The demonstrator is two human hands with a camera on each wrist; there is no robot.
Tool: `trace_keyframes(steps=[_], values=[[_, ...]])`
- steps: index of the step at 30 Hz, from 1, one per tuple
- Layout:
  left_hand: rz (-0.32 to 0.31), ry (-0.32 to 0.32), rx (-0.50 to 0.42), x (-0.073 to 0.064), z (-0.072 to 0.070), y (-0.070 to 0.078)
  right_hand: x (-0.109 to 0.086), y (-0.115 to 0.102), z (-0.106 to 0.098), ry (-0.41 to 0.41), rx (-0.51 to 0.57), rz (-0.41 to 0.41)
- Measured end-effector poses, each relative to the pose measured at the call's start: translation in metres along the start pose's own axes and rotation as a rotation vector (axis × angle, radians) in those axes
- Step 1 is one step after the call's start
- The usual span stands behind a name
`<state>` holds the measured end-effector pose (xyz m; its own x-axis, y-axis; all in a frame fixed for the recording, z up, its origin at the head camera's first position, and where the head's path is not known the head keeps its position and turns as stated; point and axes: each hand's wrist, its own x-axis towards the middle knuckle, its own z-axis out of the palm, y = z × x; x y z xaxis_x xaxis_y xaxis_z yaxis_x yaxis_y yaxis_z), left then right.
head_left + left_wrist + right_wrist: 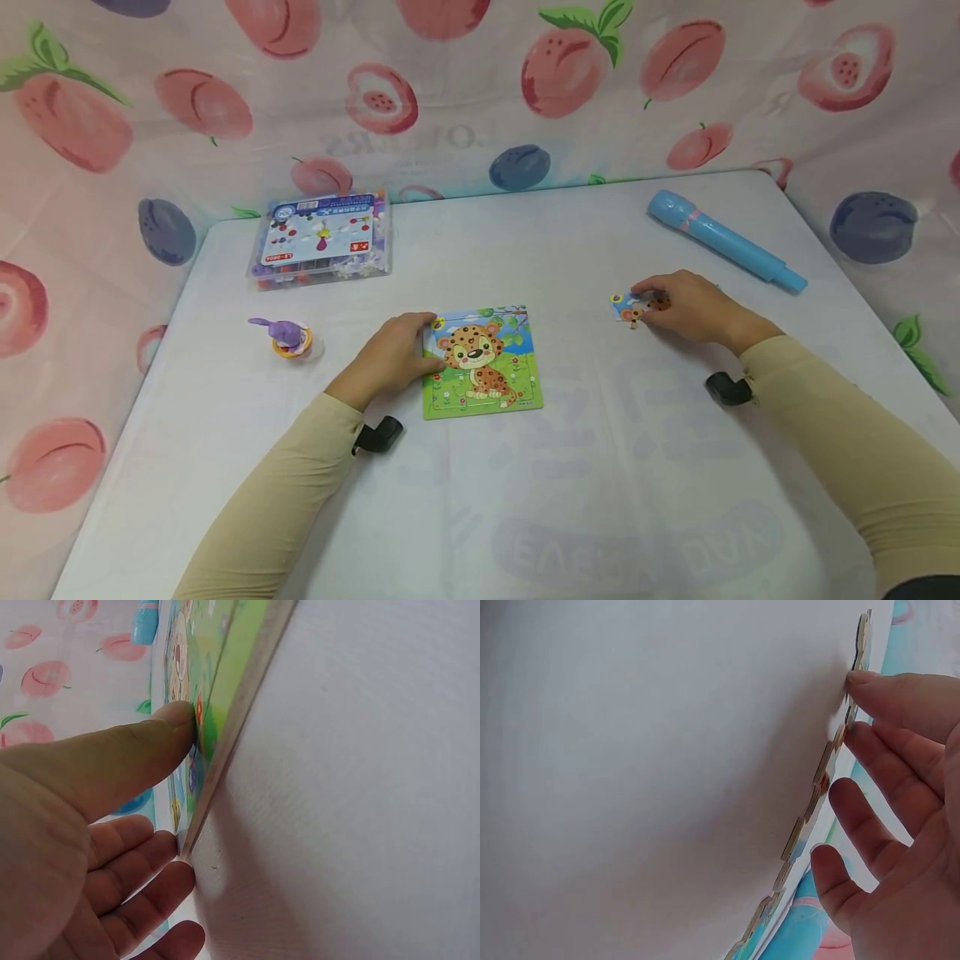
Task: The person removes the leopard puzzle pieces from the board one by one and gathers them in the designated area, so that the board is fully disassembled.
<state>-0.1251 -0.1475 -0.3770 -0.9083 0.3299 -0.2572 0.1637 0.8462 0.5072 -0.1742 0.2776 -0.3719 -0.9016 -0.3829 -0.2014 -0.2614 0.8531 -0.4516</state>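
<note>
A square puzzle board (pixel 480 400) with a spotted leopard cub on green grass lies flat in the middle of the table. My left hand (pixel 393 354) grips its left side near the far corner; in the left wrist view the thumb (pixel 176 720) lies on the picture and the other fingers bend by the edge. Farther right, my right hand (pixel 693 307) pinches at small jigsaw pieces (pixel 626 307) with blue and spotted print, partly covering them. The right wrist view shows several piece edges (pixel 791 838) in a row, with the thumb (pixel 870 686) touching one.
At the back left sits a clear plastic box (pixel 322 237) of colourful small parts. A small cup (pixel 309 343) with a purple figure (pixel 287 332) stands left of the left hand. A light-blue wand-like tube (pixel 723 237) lies behind the right hand. Fruit-print cloth backs the white table.
</note>
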Motion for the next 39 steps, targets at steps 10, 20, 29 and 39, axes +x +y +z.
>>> trace_keyframes(steps=[10, 20, 29, 39], values=[[-0.011, 0.0, -0.007, 0.0, 0.0, 0.001, -0.005, -0.014, -0.007, 0.04, 0.036, -0.003], [-0.034, 0.008, 0.006, -0.003, 0.001, 0.004, -0.001, -0.047, -0.001, 0.039, 0.116, -0.069], [0.056, 0.059, 0.054, -0.006, 0.007, 0.012, 0.008, -0.075, 0.013, 0.027, 0.147, -0.135], [0.212, 0.002, 0.03, -0.014, 0.017, 0.018, 0.019, -0.099, 0.035, -0.036, 0.167, -0.171]])
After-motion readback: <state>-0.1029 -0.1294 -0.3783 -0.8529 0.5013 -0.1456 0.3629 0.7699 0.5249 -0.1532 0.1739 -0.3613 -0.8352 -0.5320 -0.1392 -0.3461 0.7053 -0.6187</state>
